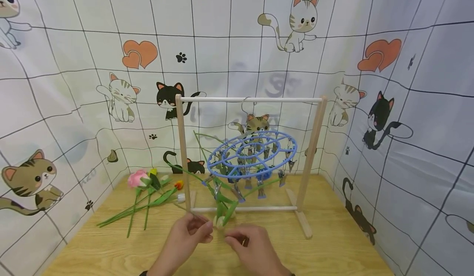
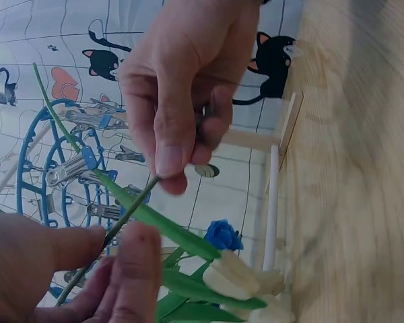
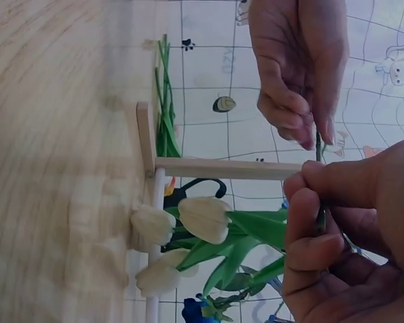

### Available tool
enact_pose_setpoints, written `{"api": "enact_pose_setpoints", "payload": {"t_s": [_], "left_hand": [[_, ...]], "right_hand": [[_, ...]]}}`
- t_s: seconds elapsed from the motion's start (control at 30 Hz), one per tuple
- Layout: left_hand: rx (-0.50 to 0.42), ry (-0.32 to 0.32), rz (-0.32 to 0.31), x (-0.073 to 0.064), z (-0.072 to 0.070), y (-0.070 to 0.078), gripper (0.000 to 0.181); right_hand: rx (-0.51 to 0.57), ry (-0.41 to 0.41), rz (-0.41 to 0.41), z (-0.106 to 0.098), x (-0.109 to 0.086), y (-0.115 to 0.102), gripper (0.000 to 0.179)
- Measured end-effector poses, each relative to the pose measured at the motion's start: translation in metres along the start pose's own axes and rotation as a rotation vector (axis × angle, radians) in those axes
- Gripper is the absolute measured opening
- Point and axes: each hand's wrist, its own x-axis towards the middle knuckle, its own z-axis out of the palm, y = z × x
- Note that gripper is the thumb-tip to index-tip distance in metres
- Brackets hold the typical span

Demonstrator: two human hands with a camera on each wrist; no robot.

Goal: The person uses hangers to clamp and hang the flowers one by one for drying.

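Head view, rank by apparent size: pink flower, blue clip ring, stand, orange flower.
Largest to smallest:
1. Stand
2. Blue clip ring
3. Pink flower
4. Orange flower

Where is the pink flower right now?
In the head view, the pink flower lies on the left side of the table, beside the yellow flower and left of the wooden rack.

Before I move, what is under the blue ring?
Metal clips, white tulips with heads down, and a blue rose are under the blue ring. Leaves and clips cover parts of the stems, which cannot be seen.
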Motion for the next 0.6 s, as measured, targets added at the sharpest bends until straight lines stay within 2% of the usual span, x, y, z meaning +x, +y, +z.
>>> {"api": "enact_pose_setpoints", "payload": {"t_s": [0.07, 0.13, 0.2, 0.27, 0.3, 0.37, 0.43, 0.5, 0.6], "left_hand": [[0.065, -0.034, 0.008, -0.001, -0.003, 0.002, 0.036], [0.180, -0.050, 0.039, -0.003, -0.006, 0.005, 0.032], [0.322, -0.024, 0.112, -0.005, -0.009, 0.010, 0.023], [0.453, 0.058, 0.249, -0.006, -0.011, 0.014, 0.007], [0.518, 0.107, 0.340, -0.005, -0.012, 0.016, 0.009], [0.659, 0.204, 0.526, -0.002, -0.017, 0.017, 0.025], [0.783, 0.280, 0.677, 0.000, -0.022, 0.016, 0.038], [0.891, 0.307, 0.763, 0.002, -0.028, 0.014, 0.042], [0.987, 0.298, 0.787, 0.004, -0.033, 0.012, 0.040]], "right_hand": [[0.005, 0.023, 0.010, -0.006, -0.002, 0.001, 0.005], [-0.002, 0.037, 0.018, -0.013, -0.004, 0.001, 0.006], [-0.019, 0.043, 0.023, -0.021, -0.006, 0.001, 0.006], [-0.054, 0.041, 0.031, -0.031, -0.007, 0.000, 0.007], [-0.074, 0.043, 0.029, -0.035, -0.008, 0.000, 0.007], [-0.119, 0.050, 0.023, -0.044, -0.009, 0.001, 0.007], [-0.167, 0.062, 0.010, -0.051, -0.010, 0.002, 0.008], [-0.208, 0.080, -0.006, -0.056, -0.011, 0.004, 0.010], [-0.235, 0.094, -0.004, -0.062, -0.014, 0.006, 0.012]]}}
